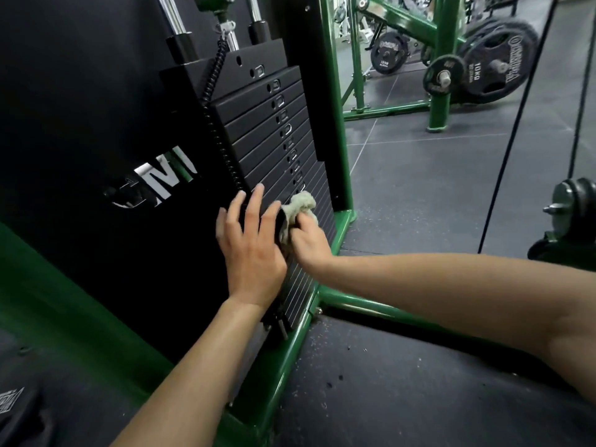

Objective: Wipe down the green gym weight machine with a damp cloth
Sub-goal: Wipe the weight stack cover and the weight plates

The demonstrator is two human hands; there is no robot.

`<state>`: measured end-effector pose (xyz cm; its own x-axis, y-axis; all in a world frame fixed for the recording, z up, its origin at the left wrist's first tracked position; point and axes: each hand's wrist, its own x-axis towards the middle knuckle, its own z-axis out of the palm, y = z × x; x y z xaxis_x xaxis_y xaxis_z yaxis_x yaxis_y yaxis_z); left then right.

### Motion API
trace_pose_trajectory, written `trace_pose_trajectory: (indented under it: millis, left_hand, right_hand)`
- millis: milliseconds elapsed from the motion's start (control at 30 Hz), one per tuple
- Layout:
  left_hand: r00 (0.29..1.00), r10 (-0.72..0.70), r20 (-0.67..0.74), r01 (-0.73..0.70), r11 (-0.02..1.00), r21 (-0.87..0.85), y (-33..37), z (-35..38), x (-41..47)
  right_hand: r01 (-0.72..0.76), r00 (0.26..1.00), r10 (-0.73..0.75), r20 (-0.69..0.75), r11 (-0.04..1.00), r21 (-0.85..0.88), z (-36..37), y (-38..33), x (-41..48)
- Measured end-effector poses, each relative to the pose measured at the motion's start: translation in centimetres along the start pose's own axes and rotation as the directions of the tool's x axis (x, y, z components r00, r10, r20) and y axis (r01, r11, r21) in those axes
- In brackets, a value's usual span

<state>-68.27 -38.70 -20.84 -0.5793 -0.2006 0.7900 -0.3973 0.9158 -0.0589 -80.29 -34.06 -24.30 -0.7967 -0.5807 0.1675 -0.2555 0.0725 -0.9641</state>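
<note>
right hand [309, 238] gripping bunched cloth [298, 209] against lower weight stack [274, 130], green frame [335, 101] just beside. left hand [251, 240] flat, fingers straight, apparently touching stack's edge.

Over at the back, a green rack [446, 59] stands on the dark rubber floor [435, 188], black weight plates [493, 62] hung on its pegs. Two thin black cables [516, 124] run down on the right, just beside a chrome-capped dumbbell [571, 201] at the right edge.
</note>
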Motion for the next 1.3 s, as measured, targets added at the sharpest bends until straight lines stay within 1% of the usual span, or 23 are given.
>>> trace_pose_trajectory:
  millis: [67,133,233,300,400,467,533,633,733,800,867,933,1000,1100,1200,1300]
  left_hand:
    - [0.993,0.097,0.067,-0.103,0.990,0.093,-1.0,-0.1,0.6]
    - [0.973,0.180,0.144,-0.200,0.970,0.135,-1.2,-0.3,1.4]
    - [0.934,0.245,0.260,-0.302,0.930,0.209,-0.4,0.2,3.1]
    - [0.915,0.282,0.287,-0.352,0.907,0.229,0.3,0.8,4.0]
    - [0.879,0.345,0.328,-0.436,0.860,0.264,1.3,2.0,6.0]
    - [0.856,0.293,0.426,-0.462,0.805,0.373,1.5,2.3,7.4]
    - [0.836,0.221,0.503,-0.480,0.739,0.473,1.5,2.6,8.5]
    - [0.811,0.210,0.546,-0.528,0.665,0.528,1.3,3.2,8.7]
    - [0.792,0.228,0.566,-0.564,0.629,0.535,0.9,3.3,8.5]
    - [0.772,0.225,0.594,-0.595,0.585,0.551,0.7,3.2,8.3]
    - [0.742,0.205,0.638,-0.635,0.517,0.573,0.7,3.4,8.3]
    - [0.741,0.200,0.641,-0.646,0.468,0.602,0.7,4.2,8.4]
    - [0.734,0.186,0.653,-0.653,0.460,0.602,1.1,4.8,8.7]
    - [0.733,0.174,0.657,-0.656,0.436,0.616,1.7,5.4,8.9]
    - [0.737,0.161,0.657,-0.650,0.434,0.623,2.2,5.7,8.9]
    - [0.736,0.147,0.660,-0.649,0.429,0.628,2.0,5.8,8.5]
  right_hand:
    - [-0.082,0.996,0.083,-0.035,0.996,0.025,-0.9,-0.1,3.1]
    - [-0.152,0.988,0.153,-0.024,0.988,0.037,-1.5,0.3,6.0]
    - [-0.225,0.974,0.226,-0.022,0.973,0.061,-1.3,4.5,12.1]
    - [-0.205,0.977,0.207,-0.043,0.977,0.058,-1.0,4.9,12.0]
    - [-0.083,0.996,0.084,-0.038,0.996,0.029,-0.9,1.2,3.8]
    - [-0.005,1.000,0.004,0.012,0.999,0.040,-0.1,1.5,0.3]
    - [0.019,1.000,-0.020,0.004,0.999,0.049,0.2,2.0,0.1]
    - [-0.007,0.999,0.011,-0.051,0.997,0.080,0.2,2.1,3.0]
    - [-0.029,0.992,0.041,-0.120,0.994,0.104,-0.6,2.5,7.4]
    - [-0.085,0.984,0.103,-0.143,0.989,0.124,-2.1,2.1,10.5]
    - [-0.155,0.973,0.180,-0.146,0.973,0.171,-3.0,2.0,13.0]
    - [-0.182,0.969,0.206,-0.138,0.968,0.171,-2.7,2.4,13.6]
    - [-0.137,0.978,0.155,-0.141,0.982,0.128,-2.1,2.9,12.1]
    - [-0.018,0.994,0.031,-0.108,0.992,0.121,-0.9,3.8,7.5]
    - [-0.006,0.998,0.012,-0.054,0.994,0.106,-0.3,5.5,5.1]
    - [-0.005,0.997,0.012,-0.083,0.996,0.087,-0.9,5.6,6.7]
